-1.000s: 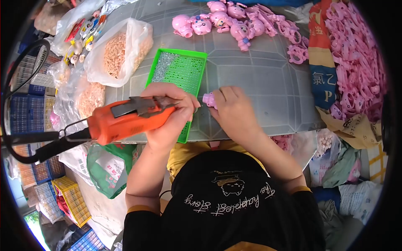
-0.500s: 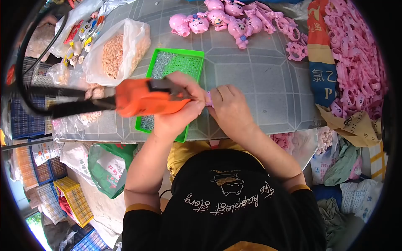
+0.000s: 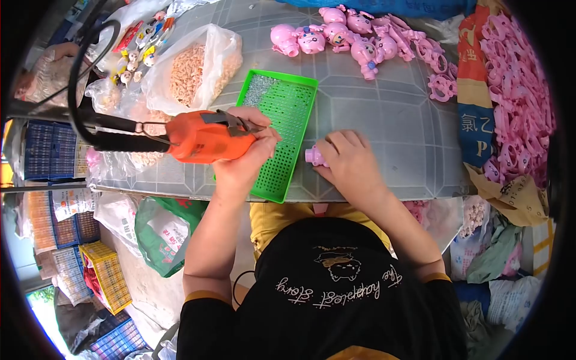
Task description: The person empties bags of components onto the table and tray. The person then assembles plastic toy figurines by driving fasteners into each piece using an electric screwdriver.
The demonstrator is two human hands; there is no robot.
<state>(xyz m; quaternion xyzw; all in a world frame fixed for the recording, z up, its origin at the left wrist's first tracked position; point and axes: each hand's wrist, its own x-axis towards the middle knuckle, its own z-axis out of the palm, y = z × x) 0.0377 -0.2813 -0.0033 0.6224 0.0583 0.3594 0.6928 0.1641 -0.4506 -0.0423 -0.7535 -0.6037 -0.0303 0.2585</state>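
An orange electric screwdriver [image 3: 207,137] lies in my left hand [image 3: 245,161], whose fingers are wrapped round its front end above the green tray [image 3: 287,150]. Whether the fingertips also pinch a screw is too small to tell. Small silvery pieces [image 3: 258,90] are heaped at the tray's far end. To the right of the tray, my right hand [image 3: 354,161] is closed on a pink toy part [image 3: 314,156] near the table's front edge. The knuckles cover most of that part, and its rounded end sticks out toward the tray.
Pink figures [image 3: 366,54] and pink parts [image 3: 443,87] lie at the table's far side. A sack of pink pieces [image 3: 519,102] stands at right. Left are a clear bag of peach-coloured pieces [image 3: 187,75], small figures [image 3: 133,59] and the screwdriver's cable [image 3: 73,90].
Since half a second ago, my left hand and the screwdriver have drawn back leftward from the pink part to over the tray. My right hand still holds the part. The view has shifted slightly.
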